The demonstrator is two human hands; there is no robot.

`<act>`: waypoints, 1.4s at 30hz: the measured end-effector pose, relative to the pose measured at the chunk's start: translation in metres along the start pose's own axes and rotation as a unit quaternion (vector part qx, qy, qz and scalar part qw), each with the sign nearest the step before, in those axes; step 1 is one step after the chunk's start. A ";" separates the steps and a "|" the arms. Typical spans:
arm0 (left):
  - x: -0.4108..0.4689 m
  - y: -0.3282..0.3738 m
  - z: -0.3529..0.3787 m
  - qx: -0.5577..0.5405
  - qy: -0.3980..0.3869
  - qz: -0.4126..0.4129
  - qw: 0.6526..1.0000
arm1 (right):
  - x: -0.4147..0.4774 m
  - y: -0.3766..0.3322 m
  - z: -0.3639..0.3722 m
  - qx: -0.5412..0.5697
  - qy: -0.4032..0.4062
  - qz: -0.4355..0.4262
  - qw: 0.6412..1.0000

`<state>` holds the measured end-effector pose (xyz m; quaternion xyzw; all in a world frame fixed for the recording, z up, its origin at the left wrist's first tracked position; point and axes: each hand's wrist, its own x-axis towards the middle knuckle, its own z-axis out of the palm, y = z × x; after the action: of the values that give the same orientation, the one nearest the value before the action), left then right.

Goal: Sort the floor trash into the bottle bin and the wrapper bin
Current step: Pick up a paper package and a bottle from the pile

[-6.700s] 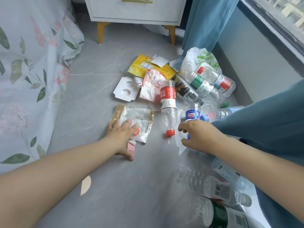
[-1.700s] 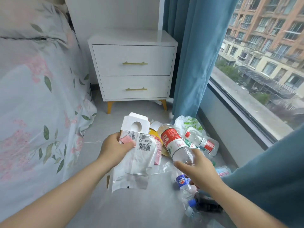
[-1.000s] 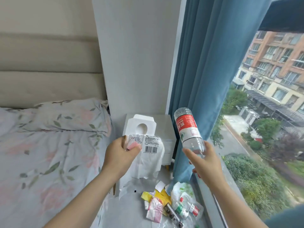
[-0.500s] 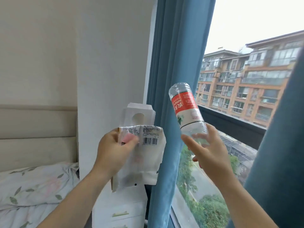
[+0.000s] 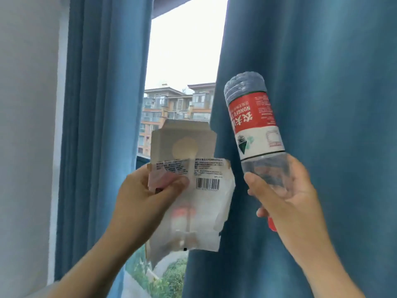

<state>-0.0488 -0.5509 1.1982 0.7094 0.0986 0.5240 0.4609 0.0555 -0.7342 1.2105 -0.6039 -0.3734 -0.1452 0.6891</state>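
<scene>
Blue curtains [image 5: 103, 104] frame a window [image 5: 182, 61] with apartment blocks beyond. The left hand [image 5: 146, 196] pinches a clear wrapper [image 5: 199, 211] with a barcode, a white card [image 5: 182, 143] behind it, raised before the gap. The right hand [image 5: 285, 194] grips a clear bottle [image 5: 255, 125] near its neck, base up, red label inverted, against the right curtain.

A window [image 5: 184, 61] seen through a narrow gap.
The blue left curtain [image 5: 103, 125] hangs beside a pale wall [image 5: 28, 125]; the blue right curtain [image 5: 335, 93] fills the right side. Between them stand apartment buildings [image 5: 171, 104] under white sky, with greenery [image 5: 169, 278] below.
</scene>
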 end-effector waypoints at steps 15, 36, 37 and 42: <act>-0.082 0.112 0.195 -0.214 -0.207 0.003 0.955 | -0.056 -0.073 -0.234 -0.190 0.228 -0.040 0.954; -0.188 0.190 0.345 -0.486 -0.545 -0.013 0.683 | -0.189 -0.144 -0.285 -0.466 0.541 -0.013 0.700; -0.199 0.194 0.344 -0.494 -0.562 -0.016 0.663 | -0.199 -0.149 -0.281 -0.477 0.554 -0.009 0.682; -0.248 0.214 0.341 -0.515 -0.622 -0.038 0.588 | -0.249 -0.177 -0.266 -0.520 0.609 0.004 0.600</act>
<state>0.0554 -1.0116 1.1894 0.5027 -0.4719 -0.0999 0.7174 -0.1392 -1.0871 1.1690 -0.6333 0.2737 -0.6456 0.3274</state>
